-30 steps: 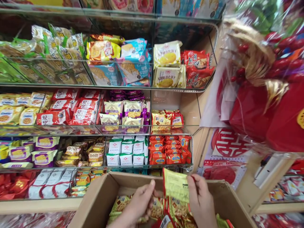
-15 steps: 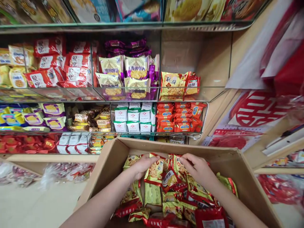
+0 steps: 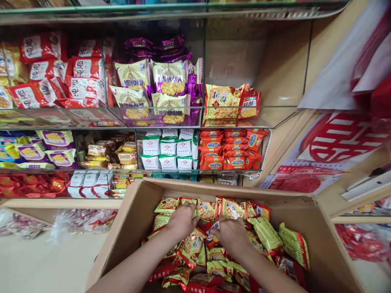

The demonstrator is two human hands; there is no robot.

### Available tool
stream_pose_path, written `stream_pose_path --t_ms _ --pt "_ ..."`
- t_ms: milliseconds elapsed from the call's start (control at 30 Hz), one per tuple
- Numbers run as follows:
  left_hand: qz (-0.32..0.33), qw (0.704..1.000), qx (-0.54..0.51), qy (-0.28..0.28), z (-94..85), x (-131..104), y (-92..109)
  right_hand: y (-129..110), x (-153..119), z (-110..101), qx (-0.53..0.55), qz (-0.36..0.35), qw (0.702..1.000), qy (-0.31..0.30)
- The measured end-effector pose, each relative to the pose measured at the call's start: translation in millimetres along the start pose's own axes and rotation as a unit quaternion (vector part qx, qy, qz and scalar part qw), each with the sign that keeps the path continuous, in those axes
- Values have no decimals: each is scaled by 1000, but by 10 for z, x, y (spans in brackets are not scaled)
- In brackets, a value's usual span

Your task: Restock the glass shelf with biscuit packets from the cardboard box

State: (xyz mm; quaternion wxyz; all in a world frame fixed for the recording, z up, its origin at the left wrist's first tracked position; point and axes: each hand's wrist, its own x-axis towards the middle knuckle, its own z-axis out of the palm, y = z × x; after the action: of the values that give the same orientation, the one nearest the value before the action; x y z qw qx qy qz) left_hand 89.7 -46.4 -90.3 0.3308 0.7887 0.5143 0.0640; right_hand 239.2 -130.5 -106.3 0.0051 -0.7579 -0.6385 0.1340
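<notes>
Both my hands are inside a cardboard box (image 3: 122, 232) full of yellow-and-red cookie packets. My left hand (image 3: 183, 221) has its fingers curled over a yellow cookie packet (image 3: 187, 200) near the far wall, its thumb beside another packet (image 3: 206, 210). With bent fingers, my right hand (image 3: 233, 236) grips the lower edge of an upright cookie packet (image 3: 232, 206). Its fingertips are partly hidden. A loose packet (image 3: 193, 244) lies tilted between my forearms. Green-yellow packets (image 3: 293, 243) lie against the right side of the box.
Behind the box, glass-fronted shelf bins hold snacks: purple-and-cream biscuits (image 3: 169, 77), white-and-green packs (image 3: 168, 146) and orange packs (image 3: 211, 148). A couple of matching cookie packets (image 3: 224, 101) stand in the upper right bin. Red paper decorations (image 3: 342, 136) hang at the right.
My left hand has let go of the packet it held up, which now lies lower in the box. My right hand has moved down and left. The view has come closer to the shelves.
</notes>
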Motion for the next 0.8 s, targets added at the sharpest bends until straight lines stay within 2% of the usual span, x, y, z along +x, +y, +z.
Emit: stream_pose_path --t_ms 200,300,367,433,500,567,633,733,800 --pt "48 999 -21 -2 -21 12 -15 -94 25 73 43 14 998 43" --pt "31 996 -75 -32 -89 0 -79 -47 54 15 109 1 993 49" --pt "31 989 -131 -66 -150 -30 -105 -4 52 -75 183 -9 980 82" --pt "26 976 -188 -109 -192 -72 -78 30 34 -191 307 -10 943 131" --pt "-20 949 -272 -157 -194 -114 17 40 11 -308 463 -9 873 152" --pt "-64 908 -375 -175 -157 -145 163 23 -12 -413 589 -7 796 140" --pt "-44 880 -454 -134 -107 -162 324 -16 -34 -506 642 -3 752 147" --pt "26 877 -480 -9 -83 -172 536 -93 -66 -642 628 31 747 216" --pt "44 876 -475 63 -123 -176 647 -142 -92 -733 606 51 750 259"
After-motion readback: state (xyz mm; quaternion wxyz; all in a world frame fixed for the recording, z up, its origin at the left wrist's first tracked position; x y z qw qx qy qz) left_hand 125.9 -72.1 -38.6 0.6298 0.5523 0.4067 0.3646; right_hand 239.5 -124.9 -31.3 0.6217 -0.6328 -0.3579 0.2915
